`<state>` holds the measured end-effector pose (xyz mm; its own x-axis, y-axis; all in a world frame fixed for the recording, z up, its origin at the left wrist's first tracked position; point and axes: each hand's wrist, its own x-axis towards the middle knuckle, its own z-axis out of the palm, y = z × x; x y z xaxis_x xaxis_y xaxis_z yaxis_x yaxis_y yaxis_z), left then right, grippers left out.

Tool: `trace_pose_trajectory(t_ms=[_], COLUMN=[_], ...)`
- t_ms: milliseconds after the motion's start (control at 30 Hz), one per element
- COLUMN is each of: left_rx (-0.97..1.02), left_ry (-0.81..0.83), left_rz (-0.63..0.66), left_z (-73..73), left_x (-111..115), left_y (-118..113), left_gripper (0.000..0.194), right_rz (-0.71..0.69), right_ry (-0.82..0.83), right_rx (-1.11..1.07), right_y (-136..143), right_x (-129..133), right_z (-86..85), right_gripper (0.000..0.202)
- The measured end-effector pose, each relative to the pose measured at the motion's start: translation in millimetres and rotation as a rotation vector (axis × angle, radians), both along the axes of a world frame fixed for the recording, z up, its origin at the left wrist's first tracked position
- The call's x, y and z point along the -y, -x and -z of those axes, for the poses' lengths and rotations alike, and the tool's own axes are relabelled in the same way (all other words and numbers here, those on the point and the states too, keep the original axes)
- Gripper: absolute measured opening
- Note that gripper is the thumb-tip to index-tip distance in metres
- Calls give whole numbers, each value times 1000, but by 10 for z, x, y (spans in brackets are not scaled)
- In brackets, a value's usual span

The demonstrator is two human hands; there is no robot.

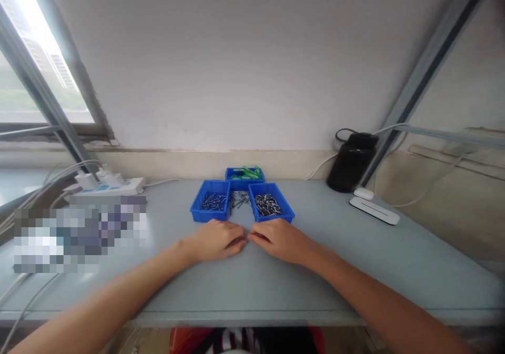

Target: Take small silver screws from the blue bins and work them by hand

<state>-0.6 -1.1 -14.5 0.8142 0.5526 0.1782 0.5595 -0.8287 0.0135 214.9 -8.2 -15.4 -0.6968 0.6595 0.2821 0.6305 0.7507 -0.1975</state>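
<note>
My left hand (219, 240) rests on the table just in front of the bins, its fingers closed in a pinch. Facing it, my right hand (279, 239) is pinched too, and the fingertips of both hands nearly meet. Whatever lies between them is too small to make out. Beyond the left hand stands a blue bin (196, 216) with dark, thin metal pins (213, 202). Behind the right hand, another blue bin (288, 213) holds a denser heap of short metal pins (268, 205). Loose pins (239, 198) lie between these two bins.
At the back, a third blue bin (244, 182) holds green pieces (250, 173). A black bottle (350, 163) and a white flat device (374, 211) stand right. On the left are a power strip (126, 187) with plugs, cables and a blurred-out patch. Metal posts rise at both sides.
</note>
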Motion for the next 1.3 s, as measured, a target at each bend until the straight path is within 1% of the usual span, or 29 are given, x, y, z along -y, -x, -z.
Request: trace_pose_trajectory(t_ms=[100,233,300,467,567,700,767,900,1100,1300], left_rx=[17,7,8,-27,-73,-103,-107,-110,-96,-78], left_ry=[2,-5,-17,-37,-40,-34,-35,-53,-59,-56], left_rz=[-62,-71,-65,-71,-88,-117,-117,-129,-126,-111], left_z=[-36,-31,-18,-9,-2,12,13,-5,-24,-28], left_x=[11,5,0,-4,-7,-15,-18,-23,-26,-21], left_y=[-2,1,3,5,3,2,3,9,24,14], left_gripper=[17,30,35,30,34,41,40,33,34,30], right_rz=[-8,-35,-15,71,79,81,74,70,85,78], right_ry=[27,76,85,51,14,37,43,17,11,11], right_rx=[32,75,87,132,138,124,131,146,145,151], right_y=[-11,-6,1,-1,-13,-16,-15,-18,-17,-15], right_x=[-6,2,8,-6,-24,-28,-28,-35,-32,-40], right_z=[-5,-12,-17,-4,6,-2,-1,15,10,12], right_gripper=[21,24,26,30,29,24,24,29,31,30])
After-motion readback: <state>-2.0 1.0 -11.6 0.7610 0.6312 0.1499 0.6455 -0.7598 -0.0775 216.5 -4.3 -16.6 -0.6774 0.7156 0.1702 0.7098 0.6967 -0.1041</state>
